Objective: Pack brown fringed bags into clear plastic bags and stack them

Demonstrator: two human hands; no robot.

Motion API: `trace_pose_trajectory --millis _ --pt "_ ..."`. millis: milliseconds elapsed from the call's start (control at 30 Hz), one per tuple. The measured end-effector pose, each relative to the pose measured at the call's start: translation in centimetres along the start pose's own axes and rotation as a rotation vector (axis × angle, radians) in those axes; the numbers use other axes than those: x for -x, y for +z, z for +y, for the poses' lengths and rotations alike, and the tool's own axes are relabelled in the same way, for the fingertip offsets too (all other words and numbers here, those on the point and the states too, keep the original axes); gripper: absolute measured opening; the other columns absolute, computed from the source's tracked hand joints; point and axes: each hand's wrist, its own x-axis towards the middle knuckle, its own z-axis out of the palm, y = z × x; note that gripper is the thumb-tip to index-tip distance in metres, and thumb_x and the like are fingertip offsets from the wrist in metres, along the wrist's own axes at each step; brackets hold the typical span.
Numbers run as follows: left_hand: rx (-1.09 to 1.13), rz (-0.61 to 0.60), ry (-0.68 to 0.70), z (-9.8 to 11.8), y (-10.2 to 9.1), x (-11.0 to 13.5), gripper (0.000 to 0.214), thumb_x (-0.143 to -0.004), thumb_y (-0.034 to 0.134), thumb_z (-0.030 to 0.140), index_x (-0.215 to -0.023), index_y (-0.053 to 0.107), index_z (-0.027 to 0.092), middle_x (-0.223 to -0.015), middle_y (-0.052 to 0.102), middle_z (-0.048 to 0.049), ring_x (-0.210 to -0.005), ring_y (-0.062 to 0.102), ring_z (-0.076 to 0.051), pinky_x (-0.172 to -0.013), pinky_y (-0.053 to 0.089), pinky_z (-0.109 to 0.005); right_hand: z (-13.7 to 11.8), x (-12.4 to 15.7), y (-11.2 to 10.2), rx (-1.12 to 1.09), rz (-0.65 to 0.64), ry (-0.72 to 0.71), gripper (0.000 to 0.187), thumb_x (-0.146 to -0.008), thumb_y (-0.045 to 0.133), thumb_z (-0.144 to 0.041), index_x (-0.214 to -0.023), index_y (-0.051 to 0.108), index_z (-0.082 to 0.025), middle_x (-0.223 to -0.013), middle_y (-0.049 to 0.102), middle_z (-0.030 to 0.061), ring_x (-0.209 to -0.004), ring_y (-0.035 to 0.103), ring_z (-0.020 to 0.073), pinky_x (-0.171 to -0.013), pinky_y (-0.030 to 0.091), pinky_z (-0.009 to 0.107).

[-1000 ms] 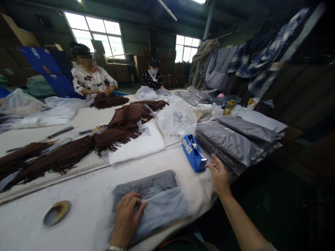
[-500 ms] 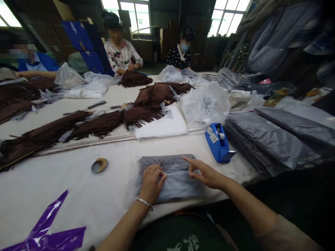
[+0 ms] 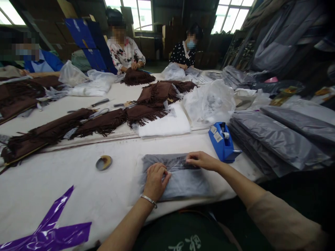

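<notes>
A: Where is the grey packet [image 3: 187,184]?
B: Lower centre of the frame, lying flat on the bench [image 3: 125,191], at its near edge, right in front of the person.

A: Why is the left hand [image 3: 156,178] on it?
B: It lies across the packet's left half, fingers bent and loosely spread, thumb a little apart, gripping nothing. I'd judge its weight stops the slick plastic sliding.

A: And the right hand [image 3: 205,161]?
B: At the packet's upper right, fingers bunched close to the thumb, touching the plastic. Whether they pinch anything, I can't tell; the fingertips are too small and blurred. The left hand's steadying probably frees this one for finer work.

A: Why is the blue tape dispenser [image 3: 221,145] there?
B: It stands right of centre, just beyond the right forearm, cutter end towards the lower right. Likely that's for easy reach. Bagged grey bundles [image 3: 274,139] lie beside it, stacked flat, presumably so they don't slip.
</notes>
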Motion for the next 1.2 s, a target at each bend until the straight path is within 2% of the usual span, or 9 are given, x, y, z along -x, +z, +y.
trace_pose_trajectory --millis 200,433,600,700,767,833,967,1033,1200 --pt "-0.030 -0.003 0.002 0.0 0.1 -0.1 0.007 -0.084 0.055 0.026 -0.080 0.055 0.021 -0.098 0.060 -0.0046 -0.105 0.051 -0.023 -0.094 0.036 -0.044 -0.6 -1.9 0.6 0.082 -0.119 0.046 0.016 -0.054 0.075 -0.038 -0.054 0.066 -0.025 -0.054 0.062 -0.0036 -0.059 0.058 0.0150 -0.062 0.041 0.026" --pt "-0.052 -0.025 0.022 0.3 0.0 -0.1 0.007 -0.085 0.054 0.025 -0.081 0.055 0.020 -0.099 0.060 -0.0048 -0.105 0.050 -0.023 -0.094 0.035 -0.044 -1.2 -6.9 3.3 0.180 -0.052 0.222 0.051 -0.020 0.084 -0.037 -0.026 0.035 -0.023 -0.033 0.044 -0.0038 -0.060 0.061 0.0224 -0.067 0.044 0.034" --pt "-0.054 0.004 0.023 0.3 -0.1 0.0 0.007 -0.084 0.055 0.025 -0.079 0.056 0.020 -0.098 0.061 -0.0051 -0.104 0.051 -0.024 -0.094 0.034 -0.045 -0.8 -5.8 0.5 0.059 0.182 0.268 0.042 -0.038 0.083 -0.040 -0.036 0.046 -0.021 -0.047 0.057 0.0052 -0.084 0.062 0.0316 -0.082 0.041 0.044" --pt "-0.028 0.014 0.005 0.2 0.0 0.1 0.006 -0.084 0.055 0.024 -0.080 0.056 0.021 -0.099 0.061 -0.0044 -0.105 0.051 -0.023 -0.097 0.032 -0.046 -1.5 -3.1 -0.1 -0.101 0.300 0.230 0.025 -0.064 0.071 -0.043 -0.064 0.064 -0.018 -0.063 0.064 0.0076 -0.087 0.062 0.0280 -0.083 0.041 0.042" --pt "-0.002 0.025 -0.003 0.1 0.0 0.2 0.005 -0.085 0.054 0.024 -0.082 0.057 0.021 -0.100 0.062 -0.0038 -0.106 0.051 -0.022 -0.101 0.029 -0.047 -3.1 -1.2 1.5 -0.225 0.321 0.175 0.032 -0.081 0.053 -0.046 -0.095 0.065 -0.020 -0.074 0.066 0.0048 -0.083 0.062 0.0216 -0.081 0.045 0.038" --pt "0.036 0.043 -0.013 0.0 -0.1 0.3 0.005 -0.086 0.053 0.023 -0.086 0.058 0.022 -0.098 0.064 -0.0027 -0.107 0.052 -0.021 -0.104 0.025 -0.048 -5.1 0.3 4.5 -0.544 0.350 0.094 0.036 -0.088 0.043 -0.044 -0.115 0.055 -0.023 -0.081 0.065 0.0015 -0.086 0.062 0.0171 -0.084 0.046 0.035" --pt "0.128 0.089 -0.023 0.8 -1.3 1.2 0.013 -0.086 0.052 0.020 -0.096 0.059 0.024 -0.096 0.066 -0.0014 -0.108 0.053 -0.020 -0.107 0.024 -0.047 -8.4 2.3 10.1 -1.617 0.351 -0.009 0.033 -0.081 0.060 -0.030 -0.113 0.057 -0.025 -0.080 0.062 -0.0020 -0.103 0.057 0.0158 -0.103 0.035 0.038" --pt "0.164 0.113 -0.012 1.9 -2.3 1.9 0.017 -0.085 0.053 0.020 -0.101 0.058 0.024 -0.099 0.066 -0.0019 -0.109 0.052 -0.019 -0.108 0.025 -0.046 -9.0 2.7 11.2 -1.795 0.302 0.020 0.033 -0.079 0.064 -0.026 -0.111 0.059 -0.027 -0.081 0.062 -0.0036 -0.105 0.056 0.0141 -0.106 0.032 0.037" --pt "0.187 0.146 0.010 5.1 -4.0 3.1 0.022 -0.086 0.054 0.020 -0.107 0.057 0.023 -0.105 0.065 -0.0033 -0.110 0.052 -0.020 -0.109 0.023 -0.047 -9.0 2.9 10.9 -1.890 0.318 0.105 0.035 -0.077 0.066 -0.027 -0.111 0.058 -0.031 -0.083 0.064 -0.0058 -0.104 0.056 0.0117 -0.104 0.034 0.033"
